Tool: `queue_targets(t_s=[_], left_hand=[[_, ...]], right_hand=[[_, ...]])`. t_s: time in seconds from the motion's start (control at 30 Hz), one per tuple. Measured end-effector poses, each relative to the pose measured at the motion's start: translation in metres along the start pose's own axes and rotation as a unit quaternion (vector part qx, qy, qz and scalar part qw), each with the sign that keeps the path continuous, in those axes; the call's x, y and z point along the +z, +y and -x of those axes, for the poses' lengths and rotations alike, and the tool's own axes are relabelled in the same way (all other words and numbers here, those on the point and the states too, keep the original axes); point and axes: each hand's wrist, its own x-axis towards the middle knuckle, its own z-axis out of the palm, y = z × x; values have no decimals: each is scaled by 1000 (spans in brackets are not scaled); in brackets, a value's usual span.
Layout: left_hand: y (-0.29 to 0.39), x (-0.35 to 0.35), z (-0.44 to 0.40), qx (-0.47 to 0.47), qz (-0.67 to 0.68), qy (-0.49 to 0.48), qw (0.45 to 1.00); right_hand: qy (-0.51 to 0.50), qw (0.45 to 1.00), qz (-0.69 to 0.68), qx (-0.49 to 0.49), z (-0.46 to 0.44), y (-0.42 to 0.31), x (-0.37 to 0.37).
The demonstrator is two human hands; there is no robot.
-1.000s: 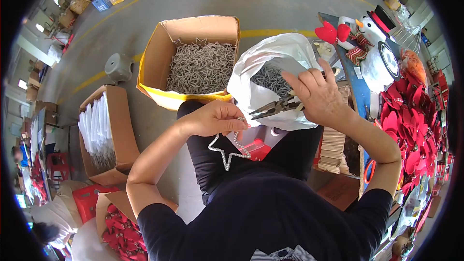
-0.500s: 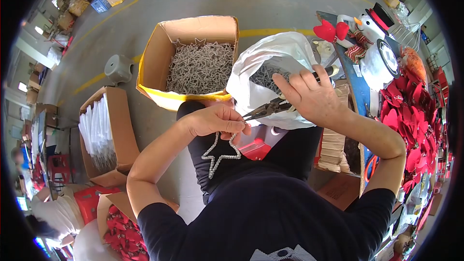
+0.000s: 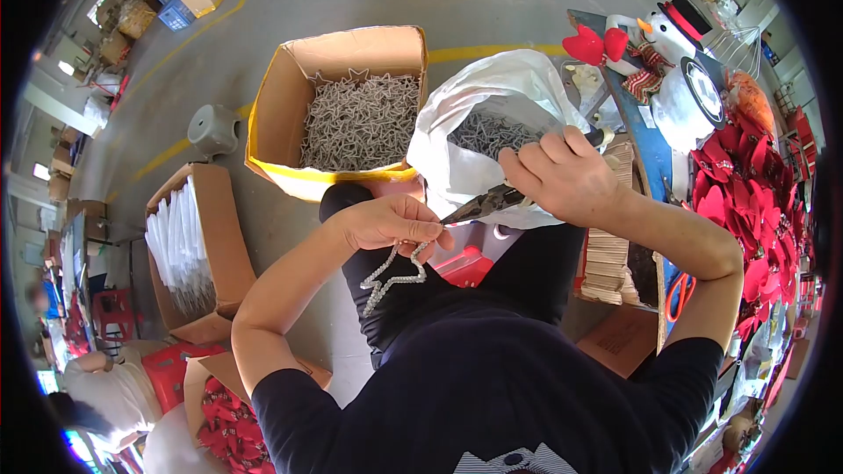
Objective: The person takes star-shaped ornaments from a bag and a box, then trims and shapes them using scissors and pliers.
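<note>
My left hand [image 3: 399, 224] pinches the top of a silver beaded star ornament [image 3: 392, 280], which dangles below the fingers over my lap. In my right hand [image 3: 566, 177] is a pair of long-nose pliers [image 3: 485, 205], fingers wrapped round the handles. The plier tips meet the star's top at my left fingertips; whether the jaws grip a wire there is too small to tell. Just beyond the hands, a white plastic bag [image 3: 448, 158] holds many grey metallic pieces. A cardboard box [image 3: 347, 42] beside it is filled with similar silver stars [image 3: 360, 123].
On the left, a carton [image 3: 230, 241] holds white plastic-wrapped bundles, near a grey stool [image 3: 213, 130]. To the right stands a blue table [image 3: 645, 136] with a snowman figure [image 3: 674, 35], red fabric petals [image 3: 746, 211] and orange-handled scissors [image 3: 679, 294]. Another person [image 3: 114, 391] sits at lower left.
The hanging star has turned and tilted, now seen more edge-on. My right hand has rotated with the pliers, its fingers closing further round the handles. The left hand stays nearly in place.
</note>
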Motion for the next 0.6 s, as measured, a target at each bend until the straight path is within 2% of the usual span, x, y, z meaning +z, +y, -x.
queue_targets(t_s=[0.03,0.07,0.13,0.17,0.2,0.23,0.27,0.3,0.33,0.37,0.4,0.47,0.57,0.6], left_hand=[[7,4,1,-14,-24,12,1000],[17,10,1,-39,-132,42,990],[36,24,-2,-88,-342,98,930],[31,25,-5,-1,-505,151,850],[19,28,-9,86,-646,197,732],[9,30,-13,170,-759,233,584],[3,31,-19,125,-829,226,495],[2,32,-19,150,-857,228,437],[2,33,-19,174,-880,231,377],[2,34,-20,196,-898,235,316],[2,31,-18,262,-881,264,293],[2,21,-10,389,-833,313,240],[-2,21,-10,411,-778,378,286],[-9,14,-11,382,-781,400,291]], right_hand=[[-17,1000,-12,0,1,-1,0],[-33,999,-23,-1,1,-2,-1],[-86,993,-77,12,2,-4,-1],[-123,985,-119,26,3,-6,1],[-159,973,-162,40,4,-8,3],[-234,943,-225,72,6,-9,6],[-307,902,-286,103,7,-9,9],[-376,851,-343,133,8,-7,12],[-463,744,-452,168,7,-2,12],[-536,612,-547,198,4,4,13],[-590,462,-624,220,3,7,13],[-554,446,-660,243,5,2,12],[-503,424,-701,274,14,-9,14],[-484,416,-716,282,18,-13,17]])
